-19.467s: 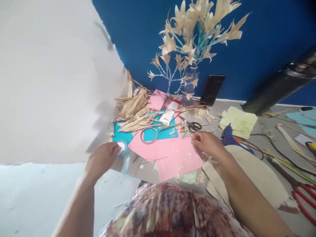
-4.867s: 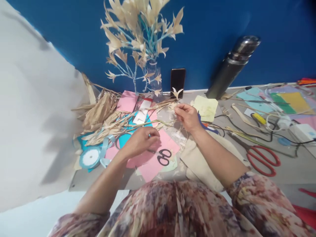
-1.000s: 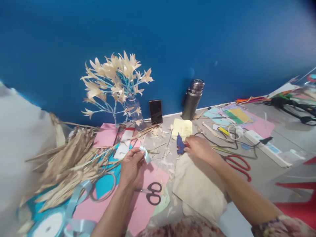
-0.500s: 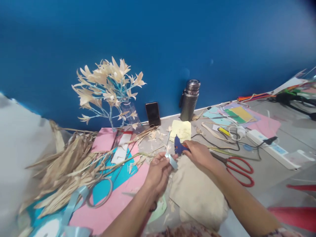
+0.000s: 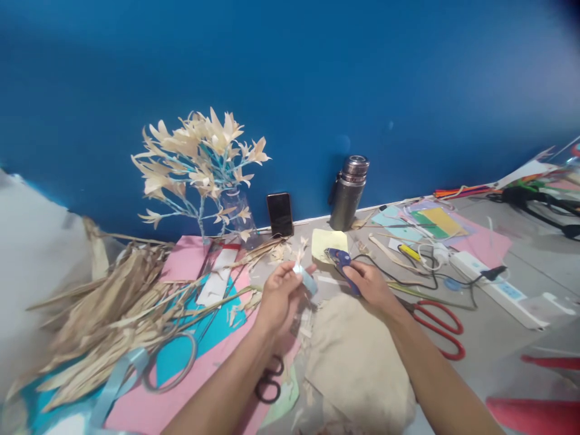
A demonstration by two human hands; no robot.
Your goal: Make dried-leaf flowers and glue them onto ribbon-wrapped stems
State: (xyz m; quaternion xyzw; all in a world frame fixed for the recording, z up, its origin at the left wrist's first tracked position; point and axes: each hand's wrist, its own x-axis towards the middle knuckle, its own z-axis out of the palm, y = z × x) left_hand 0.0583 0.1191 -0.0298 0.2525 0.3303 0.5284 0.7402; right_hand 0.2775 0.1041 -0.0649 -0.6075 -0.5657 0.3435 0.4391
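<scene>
My left hand (image 5: 278,296) pinches a small pale flower (image 5: 300,251) together with a short length of light blue ribbon (image 5: 307,279). The flower points upward from the fingertips. In my right hand (image 5: 372,283) is a blue glue gun (image 5: 341,260), its front end over a yellow paper square (image 5: 322,238). A gap separates the glue gun from the ribbon. Beneath my forearms lie a beige cloth bundle (image 5: 357,356) and small scissors with black handles (image 5: 269,382), whose blades I cannot make out.
Pale flowers on blue stems (image 5: 199,163) stand left, beside dried husks (image 5: 104,308). A phone (image 5: 280,214) and a steel flask (image 5: 350,193) stand along the blue wall. Red-handled scissors (image 5: 460,320), a power strip (image 5: 493,287) and black cord lie right.
The glue gun has tipped over and moved right, away from the ribbon, with my right hand. My left hand has shifted left and slightly up with the flower and ribbon.
</scene>
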